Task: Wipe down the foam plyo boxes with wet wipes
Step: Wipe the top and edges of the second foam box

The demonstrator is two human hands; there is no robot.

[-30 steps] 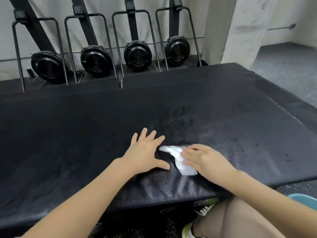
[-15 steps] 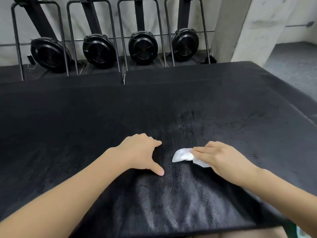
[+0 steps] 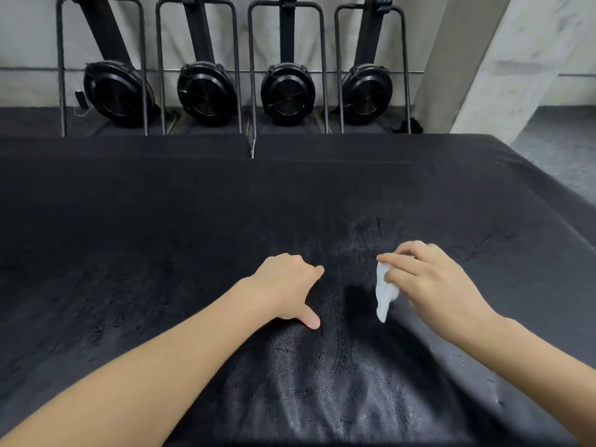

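I had the small white crumpled wet wipe [image 3: 384, 291] pinched in my right hand [image 3: 432, 285], right of centre in the frame, its lower end hanging loose, whether clear of the surface I could not tell. That grip was narrow: fingertips and thumb closed on the upper part of the wipe. My left hand [image 3: 287, 287] rested at centre frame on the broad black foam plyo box [image 3: 161, 221], fingers curled under, thumb stretched towards me, holding nothing.

The box filled most of the frame, its top a textured black cover. I judged it soft underneath, likely to give under pressure, and too big to shift by accident. The glossy streaked patch in the lower centre looked wet. The wipe seemed light, limp and damp, and a pinch would let it bunch; I reckoned flat fingers spread across it would suit the next stroke better.

Four black fan-wheel machines [image 3: 206, 91] stood along the top of the frame.
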